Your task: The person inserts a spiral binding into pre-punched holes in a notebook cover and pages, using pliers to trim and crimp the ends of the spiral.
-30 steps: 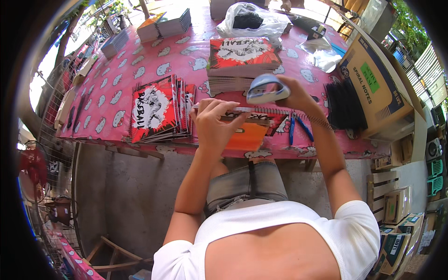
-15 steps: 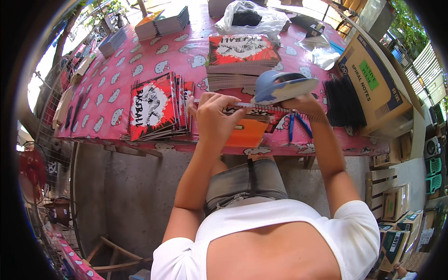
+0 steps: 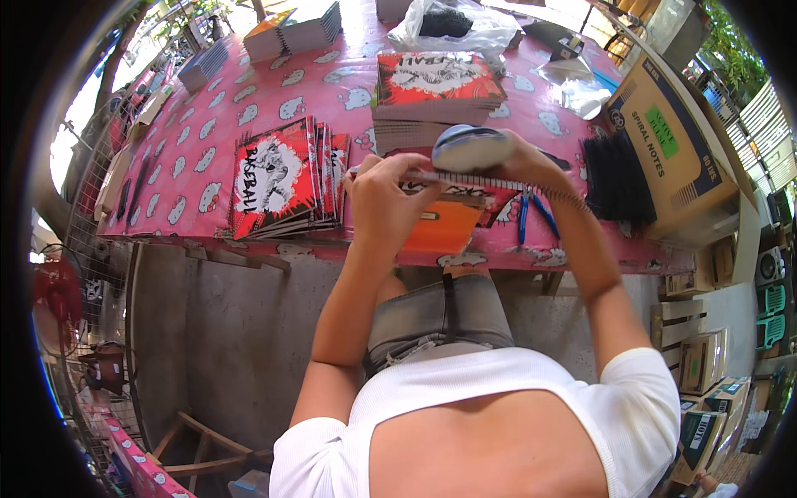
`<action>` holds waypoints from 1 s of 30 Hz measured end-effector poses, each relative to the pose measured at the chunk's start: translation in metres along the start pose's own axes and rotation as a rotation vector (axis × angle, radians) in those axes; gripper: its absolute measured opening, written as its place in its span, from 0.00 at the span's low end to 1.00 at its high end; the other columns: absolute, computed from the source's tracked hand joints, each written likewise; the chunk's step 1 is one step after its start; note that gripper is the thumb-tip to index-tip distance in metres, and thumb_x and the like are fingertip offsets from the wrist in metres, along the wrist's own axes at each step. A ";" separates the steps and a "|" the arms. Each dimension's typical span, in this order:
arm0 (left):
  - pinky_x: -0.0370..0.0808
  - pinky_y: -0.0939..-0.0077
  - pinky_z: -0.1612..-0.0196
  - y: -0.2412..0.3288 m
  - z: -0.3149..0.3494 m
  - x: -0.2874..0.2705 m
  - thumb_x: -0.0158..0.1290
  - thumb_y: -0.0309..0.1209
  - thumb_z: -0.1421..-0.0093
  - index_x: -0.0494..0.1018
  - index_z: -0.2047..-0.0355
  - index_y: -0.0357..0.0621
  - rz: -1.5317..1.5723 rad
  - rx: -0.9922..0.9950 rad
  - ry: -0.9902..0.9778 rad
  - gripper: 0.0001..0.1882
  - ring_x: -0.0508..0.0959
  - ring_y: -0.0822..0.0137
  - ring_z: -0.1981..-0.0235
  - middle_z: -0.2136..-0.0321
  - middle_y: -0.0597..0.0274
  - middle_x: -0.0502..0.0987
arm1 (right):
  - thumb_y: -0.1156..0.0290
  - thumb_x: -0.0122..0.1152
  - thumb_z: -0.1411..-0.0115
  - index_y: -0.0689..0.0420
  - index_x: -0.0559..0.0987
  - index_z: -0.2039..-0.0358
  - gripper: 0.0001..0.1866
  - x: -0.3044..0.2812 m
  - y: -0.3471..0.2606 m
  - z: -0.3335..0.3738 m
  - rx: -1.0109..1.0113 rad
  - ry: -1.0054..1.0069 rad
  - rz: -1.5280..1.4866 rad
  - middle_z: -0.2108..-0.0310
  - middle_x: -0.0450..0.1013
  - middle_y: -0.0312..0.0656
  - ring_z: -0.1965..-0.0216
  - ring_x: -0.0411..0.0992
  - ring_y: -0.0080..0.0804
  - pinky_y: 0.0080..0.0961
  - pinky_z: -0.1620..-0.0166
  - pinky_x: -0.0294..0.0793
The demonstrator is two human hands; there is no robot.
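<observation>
Left hand (image 3: 390, 203): closed on the near edge of the spiral notebook (image 3: 452, 217), held over the front edge of the desk (image 3: 199, 124).
Right hand (image 3: 519, 162): gripping a grey-blue tool (image 3: 469, 148) pressed at the notebook's wire spine.
Nearby: blue pliers (image 3: 531, 217) just right; a fanned stack of red notebooks (image 3: 282, 178) left; black spiral coils (image 3: 614, 178) and a cardboard box (image 3: 672, 149) right.

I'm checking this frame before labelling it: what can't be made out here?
Head view:
- Notebook cover: mostly hidden by left hand.
- Right hand grip: fingers covered by a blurred grey object, kind unclear.
- Pliers jaws: hidden behind the right forearm.
- Bag contents: cut off by top edge.
</observation>
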State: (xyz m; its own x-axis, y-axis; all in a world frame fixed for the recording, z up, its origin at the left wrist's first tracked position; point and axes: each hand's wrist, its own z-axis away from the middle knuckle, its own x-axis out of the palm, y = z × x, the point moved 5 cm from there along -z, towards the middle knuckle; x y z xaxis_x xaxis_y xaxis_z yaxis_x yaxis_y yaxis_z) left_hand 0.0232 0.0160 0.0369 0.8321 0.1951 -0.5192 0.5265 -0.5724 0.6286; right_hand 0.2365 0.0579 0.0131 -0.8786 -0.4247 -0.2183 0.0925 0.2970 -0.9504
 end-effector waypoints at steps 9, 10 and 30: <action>0.74 0.78 0.67 -0.016 0.002 -0.003 0.68 0.33 0.60 0.77 0.65 0.45 0.075 -0.018 0.043 0.20 0.77 0.71 0.73 0.73 0.62 0.79 | 0.78 0.67 0.55 0.63 0.77 0.58 0.21 0.018 -0.027 -0.005 -0.181 -0.057 0.177 0.57 0.76 0.41 0.57 0.72 0.25 0.26 0.50 0.71; 0.74 0.78 0.67 -0.013 0.000 -0.005 0.68 0.33 0.60 0.77 0.65 0.45 0.077 -0.016 0.048 0.20 0.77 0.71 0.73 0.73 0.62 0.79 | 0.76 0.68 0.54 0.62 0.75 0.54 0.24 0.013 -0.019 0.001 -0.155 0.027 0.001 0.58 0.76 0.41 0.58 0.72 0.24 0.25 0.52 0.72; 0.69 0.70 0.61 -0.032 0.013 0.015 0.73 0.36 0.67 0.73 0.76 0.40 0.251 -0.064 0.308 0.22 0.66 0.63 0.63 0.68 0.59 0.64 | 0.30 0.40 0.49 0.62 0.53 0.38 0.52 0.062 -0.069 0.003 -0.225 0.604 1.616 0.34 0.44 0.53 0.32 0.38 0.48 0.73 0.44 0.33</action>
State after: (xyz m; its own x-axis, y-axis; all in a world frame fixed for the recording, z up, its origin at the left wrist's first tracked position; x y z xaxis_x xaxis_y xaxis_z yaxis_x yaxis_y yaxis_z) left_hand 0.0168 0.0271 0.0014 0.9446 0.2904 -0.1532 0.3017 -0.5835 0.7540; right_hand 0.1768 0.0081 0.0644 -0.0157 0.7319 -0.6812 0.9648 0.1899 0.1817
